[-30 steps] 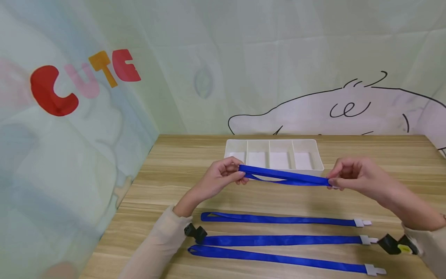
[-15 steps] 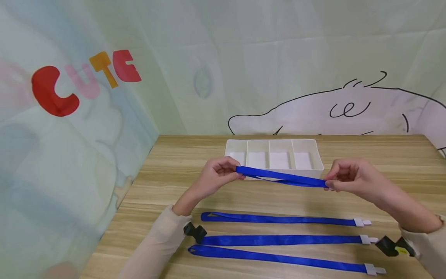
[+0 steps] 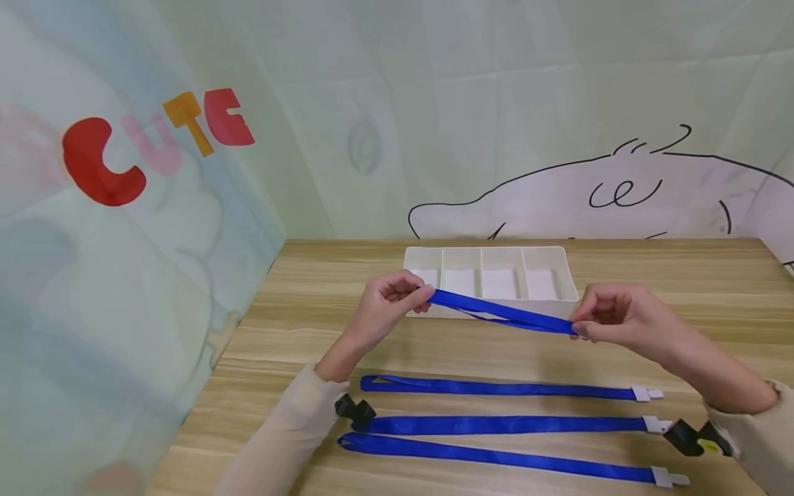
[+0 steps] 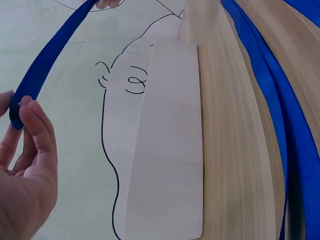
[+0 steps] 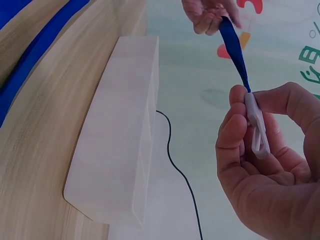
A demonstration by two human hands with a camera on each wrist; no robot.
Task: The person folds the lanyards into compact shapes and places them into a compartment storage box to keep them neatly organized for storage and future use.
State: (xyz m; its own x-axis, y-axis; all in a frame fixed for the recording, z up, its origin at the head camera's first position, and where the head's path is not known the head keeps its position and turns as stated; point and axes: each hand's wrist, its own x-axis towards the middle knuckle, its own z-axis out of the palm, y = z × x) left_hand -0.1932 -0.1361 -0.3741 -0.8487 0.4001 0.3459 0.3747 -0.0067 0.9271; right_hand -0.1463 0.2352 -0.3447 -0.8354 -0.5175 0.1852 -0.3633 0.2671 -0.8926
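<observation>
The left hand (image 3: 387,303) pinches the folded end of a blue lanyard (image 3: 502,313), and the right hand (image 3: 626,313) grips the other end, with the white clip (image 5: 257,125) between thumb and fingers. The held lanyard stretches between the hands, above the surface (image 3: 310,289), sloping down toward the right one.

Beyond the hands stands a white tray (image 3: 552,306) with four compartments in a row. Nearer the person than the hands lie three more lanyards (image 3: 496,388), roughly parallel, their white end clips (image 3: 648,394) toward the right-hand side.

On the backdrop (image 3: 329,41), up and to the left of the left hand, the word "CUTE" (image 3: 164,164) reads in red, pink and orange letters. The right wrist view also catches green characters (image 5: 311,55), cut off by its edge and not fully readable. A black device (image 3: 685,437) at the right sleeve bears a yellow label (image 3: 711,446), its print too small to read.
</observation>
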